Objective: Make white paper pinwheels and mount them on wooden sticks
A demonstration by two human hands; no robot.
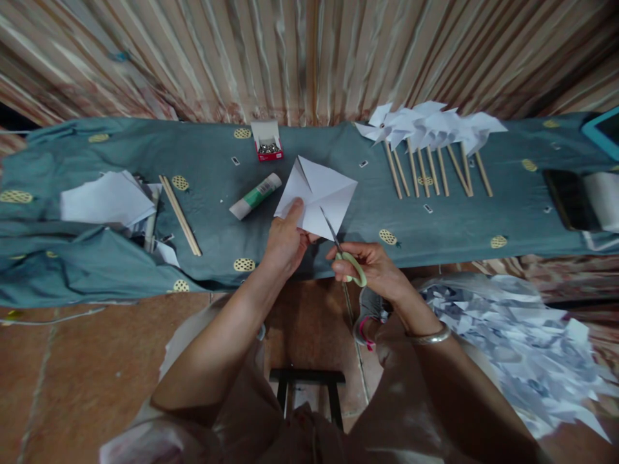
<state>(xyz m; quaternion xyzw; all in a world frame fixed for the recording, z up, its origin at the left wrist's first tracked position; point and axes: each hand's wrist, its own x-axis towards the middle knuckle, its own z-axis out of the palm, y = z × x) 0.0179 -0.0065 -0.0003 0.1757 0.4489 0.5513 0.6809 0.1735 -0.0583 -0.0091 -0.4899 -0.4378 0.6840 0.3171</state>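
A square sheet of white paper (333, 190) is held above the table, creased and with a slit in its upper left part. My left hand (289, 237) is closed on the paper's lower left edge, thumb on top. With my right hand (367, 267) I grip light green-handled scissors (355, 267), fingers in the handle loops. The scissor blades lie over the paper's lower corner and point toward its middle. Left of the paper, a green and white glue stick (256, 196) rests on the cloth. Behind it stands a small open box of metal pins (267, 142).
Paper pinwheels on wooden sticks (430, 129) lie at the back right. A stack of white paper (107, 200) and loose wooden sticks (180, 216) lie left. A dark phone-like object (563, 200) is far right. A bag of paper pieces (527, 348) stands on the floor.
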